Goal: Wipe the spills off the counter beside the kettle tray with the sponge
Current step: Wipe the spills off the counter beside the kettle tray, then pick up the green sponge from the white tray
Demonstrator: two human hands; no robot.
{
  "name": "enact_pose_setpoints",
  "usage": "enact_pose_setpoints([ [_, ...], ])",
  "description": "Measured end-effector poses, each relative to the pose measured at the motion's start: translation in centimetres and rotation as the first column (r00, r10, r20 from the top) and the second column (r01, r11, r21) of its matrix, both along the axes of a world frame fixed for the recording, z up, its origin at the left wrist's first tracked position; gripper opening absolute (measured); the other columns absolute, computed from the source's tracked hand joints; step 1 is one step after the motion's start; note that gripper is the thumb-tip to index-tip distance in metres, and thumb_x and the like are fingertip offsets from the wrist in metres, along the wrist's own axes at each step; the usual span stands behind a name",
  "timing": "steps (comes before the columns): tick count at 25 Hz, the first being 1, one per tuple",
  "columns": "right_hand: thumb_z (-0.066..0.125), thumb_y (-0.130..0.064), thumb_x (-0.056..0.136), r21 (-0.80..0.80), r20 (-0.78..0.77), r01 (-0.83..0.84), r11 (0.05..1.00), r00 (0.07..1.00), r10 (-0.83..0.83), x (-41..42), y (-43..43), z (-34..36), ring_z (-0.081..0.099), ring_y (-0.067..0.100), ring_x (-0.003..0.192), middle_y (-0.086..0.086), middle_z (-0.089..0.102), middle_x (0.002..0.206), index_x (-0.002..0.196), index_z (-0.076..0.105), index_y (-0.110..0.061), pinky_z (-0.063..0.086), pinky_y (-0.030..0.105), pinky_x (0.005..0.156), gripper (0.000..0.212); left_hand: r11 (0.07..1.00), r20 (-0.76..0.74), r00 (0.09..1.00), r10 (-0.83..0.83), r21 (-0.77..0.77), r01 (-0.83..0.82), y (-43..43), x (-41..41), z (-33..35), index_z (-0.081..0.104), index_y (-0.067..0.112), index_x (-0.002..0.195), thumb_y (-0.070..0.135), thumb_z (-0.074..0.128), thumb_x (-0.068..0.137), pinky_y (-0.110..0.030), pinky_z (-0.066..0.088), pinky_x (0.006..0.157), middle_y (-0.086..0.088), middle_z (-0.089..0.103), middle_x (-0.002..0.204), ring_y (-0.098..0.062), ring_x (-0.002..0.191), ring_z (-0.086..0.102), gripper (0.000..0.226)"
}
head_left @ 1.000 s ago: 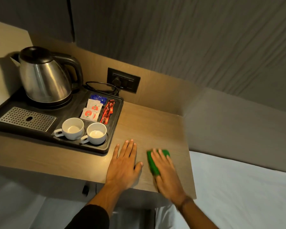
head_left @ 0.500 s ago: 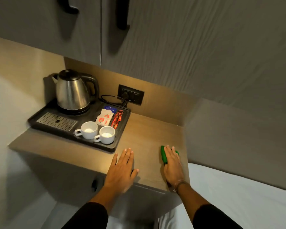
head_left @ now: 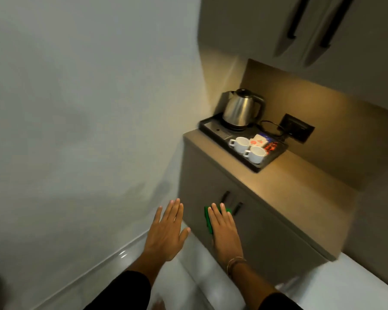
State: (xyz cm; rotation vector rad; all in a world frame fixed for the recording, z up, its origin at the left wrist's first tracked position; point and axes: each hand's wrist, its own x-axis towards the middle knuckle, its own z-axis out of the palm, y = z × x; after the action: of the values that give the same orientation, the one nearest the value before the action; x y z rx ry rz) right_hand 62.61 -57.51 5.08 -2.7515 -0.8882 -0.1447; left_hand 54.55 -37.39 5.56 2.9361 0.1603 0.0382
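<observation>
My right hand (head_left: 224, 231) presses the sponge (head_left: 208, 220) under flat fingers, left hand (head_left: 166, 233) spread empty, both below the counter (head_left: 300, 186) edge, so I risk dropping it.

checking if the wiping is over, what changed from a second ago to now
Both hands have come off the counter. The right hand still has the green sponge under its fingers, now out in front of the cabinet doors. The left hand hangs open over the floor. The view has pulled back and swung left. The kettle, tray and two cups stand as before.
</observation>
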Motion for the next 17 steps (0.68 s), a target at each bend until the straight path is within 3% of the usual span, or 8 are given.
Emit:
enact_pose_setpoints([
  [4,0.052,0.012,0.085,0.038,-0.038,-0.247,0.968,0.968,0.248,-8.6,10.5,-0.6,-0.005,0.025,0.158,0.0,0.014,0.171,0.161,0.015,-0.018,0.006,0.045,0.13,0.09,0.956,-0.017,0.956,0.292,0.036,-0.291,8.1,-13.7,-1.4,-0.007,0.011,0.163,0.065,-0.007,0.094,-0.052,-0.004,0.129,-0.01,-0.008,0.173,-0.027,0.159,-0.009,0.088],
  [11,0.053,0.008,0.086,0.03,-0.049,-0.623,0.781,0.78,0.624,-25.1,28.3,-1.8,-0.009,0.025,0.157,0.0,0.006,0.172,0.162,0.009,-0.019,-0.009,0.036,0.125,0.092,0.76,-0.043,0.759,0.649,0.019,-0.649,18.8,-36.2,-2.0,0.009,0.01,0.164,0.063,0.015,0.101,-0.052,0.0,0.128,-0.011,0.007,0.174,-0.029,0.16,0.003,0.083],
  [14,0.056,0.005,0.086,0.023,-0.07,-0.705,0.709,0.706,0.705,-32.6,35.6,-2.2,-0.007,0.026,0.158,0.002,0.008,0.172,0.161,0.01,-0.019,-0.006,0.038,0.126,0.091,0.676,-0.083,0.672,0.736,0.05,-0.735,23.4,-44.3,-2.2,0.014,0.01,0.164,0.06,0.03,0.106,-0.053,0.003,0.127,-0.013,0.012,0.174,-0.031,0.159,0.007,0.078],
  [17,0.058,0.001,0.09,0.023,-0.135,-0.733,0.68,0.672,0.728,-39.4,42.1,-2.8,-0.009,0.025,0.157,0.001,0.006,0.172,0.161,0.008,-0.021,-0.004,0.041,0.127,0.09,0.603,-0.129,0.592,0.796,0.069,-0.795,28.8,-50.6,-2.6,0.002,0.013,0.165,0.063,0.025,0.106,-0.054,-0.002,0.128,-0.01,-0.003,0.174,-0.031,0.159,-0.004,0.081],
])
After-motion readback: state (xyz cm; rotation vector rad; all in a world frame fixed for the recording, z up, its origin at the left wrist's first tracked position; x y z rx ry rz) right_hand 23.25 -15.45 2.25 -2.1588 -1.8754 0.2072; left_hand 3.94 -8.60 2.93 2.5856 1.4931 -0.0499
